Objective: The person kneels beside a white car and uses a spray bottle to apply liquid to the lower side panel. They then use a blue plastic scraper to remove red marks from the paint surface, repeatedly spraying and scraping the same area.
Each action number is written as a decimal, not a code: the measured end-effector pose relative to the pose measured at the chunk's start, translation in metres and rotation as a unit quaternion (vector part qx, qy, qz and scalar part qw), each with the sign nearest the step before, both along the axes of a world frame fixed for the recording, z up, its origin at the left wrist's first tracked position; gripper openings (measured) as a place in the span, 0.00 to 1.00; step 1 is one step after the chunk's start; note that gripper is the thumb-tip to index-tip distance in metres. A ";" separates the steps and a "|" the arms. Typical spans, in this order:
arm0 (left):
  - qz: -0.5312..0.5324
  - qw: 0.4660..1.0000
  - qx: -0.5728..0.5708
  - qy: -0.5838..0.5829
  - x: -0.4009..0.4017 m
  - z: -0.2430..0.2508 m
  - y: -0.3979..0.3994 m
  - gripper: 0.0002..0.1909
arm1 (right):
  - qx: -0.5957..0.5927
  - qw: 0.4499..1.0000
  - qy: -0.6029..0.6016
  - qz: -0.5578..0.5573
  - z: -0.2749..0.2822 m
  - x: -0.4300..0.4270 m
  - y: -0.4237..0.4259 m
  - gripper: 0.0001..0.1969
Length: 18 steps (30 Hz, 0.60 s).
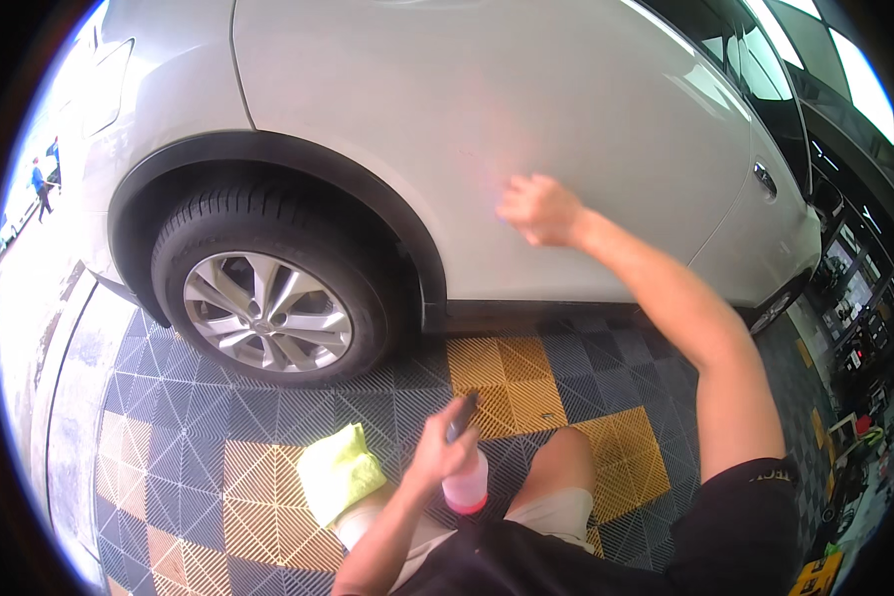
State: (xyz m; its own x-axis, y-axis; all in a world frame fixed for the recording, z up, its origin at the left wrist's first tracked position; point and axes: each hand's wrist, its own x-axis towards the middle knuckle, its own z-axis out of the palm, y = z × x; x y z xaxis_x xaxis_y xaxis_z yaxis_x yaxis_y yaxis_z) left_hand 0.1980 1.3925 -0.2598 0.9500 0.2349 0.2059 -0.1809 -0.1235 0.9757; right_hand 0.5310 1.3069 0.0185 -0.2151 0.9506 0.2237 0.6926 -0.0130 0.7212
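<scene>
My left hand point(447, 447) grips the neck of a spray bottle point(465, 484) with a dark trigger head and pale pink liquid inside. I hold it upright above my lap. My right hand point(542, 210), its fingers curled, is at the light-coloured rear door point(603, 149) of a car, ahead of the wheel arch. Whether something lies under those fingers is hidden. A folded yellow-green microfibre cloth point(343, 473) is draped over my left knee.
The rear wheel point(268, 311) sits under a black plastic arch trim point(328, 153). Grey and yellow ribbed tiles point(506, 380) cover the floor. At right are a chrome door handle point(765, 179) and cluttered workshop gear. A person point(41, 186) walks outside at far left.
</scene>
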 end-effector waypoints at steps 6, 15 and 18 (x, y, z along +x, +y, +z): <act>0.023 0.985 -0.100 -0.140 0.047 0.202 0.065 0.25 | 0.272 0.935 0.226 0.024 -0.106 -0.055 -0.067 0.07; 0.182 0.944 0.250 -0.116 0.096 0.296 0.099 0.06 | 0.365 0.861 0.353 0.040 -0.145 -0.096 -0.086 0.04; 0.227 0.960 0.086 -0.140 0.094 0.292 0.084 0.10 | 0.411 0.836 0.358 0.060 -0.117 -0.089 -0.091 0.03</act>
